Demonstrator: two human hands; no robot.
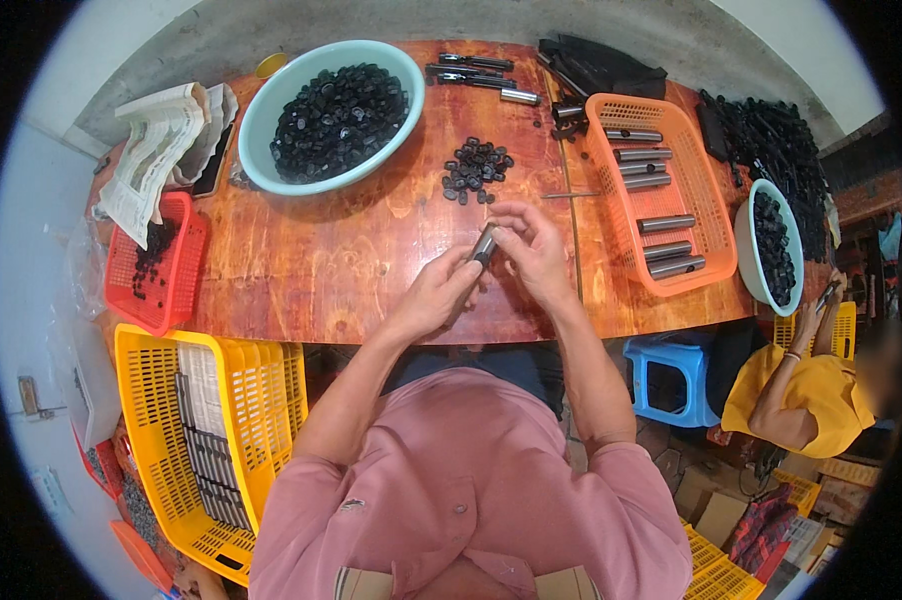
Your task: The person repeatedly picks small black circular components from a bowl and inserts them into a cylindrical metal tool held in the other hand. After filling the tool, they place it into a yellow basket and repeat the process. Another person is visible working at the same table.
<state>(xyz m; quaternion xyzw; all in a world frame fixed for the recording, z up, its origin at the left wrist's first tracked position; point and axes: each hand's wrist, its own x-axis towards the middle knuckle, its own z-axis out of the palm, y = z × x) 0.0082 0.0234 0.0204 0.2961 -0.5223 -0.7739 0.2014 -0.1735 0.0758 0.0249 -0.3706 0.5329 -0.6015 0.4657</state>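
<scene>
Between my two hands, above the near part of the wooden table (371,260), is a short dark metal tube (484,245). My left hand (443,288) closes round its lower end. The fingers of my right hand (529,250) pinch at its upper end; whether they also hold a small part there is hidden. Just beyond my hands lies a loose pile of small black plastic pieces (476,168). To the right, an orange basket (711,190) has several similar metal tubes (668,224) lying in it.
A light blue basin (256,165) of black pieces stands back left, near papers (151,150) and a red basket (186,260). Yellow crates (141,400) stand below left. At right are a smaller basin (746,245), a blue stool (661,385) and a person in yellow (806,400).
</scene>
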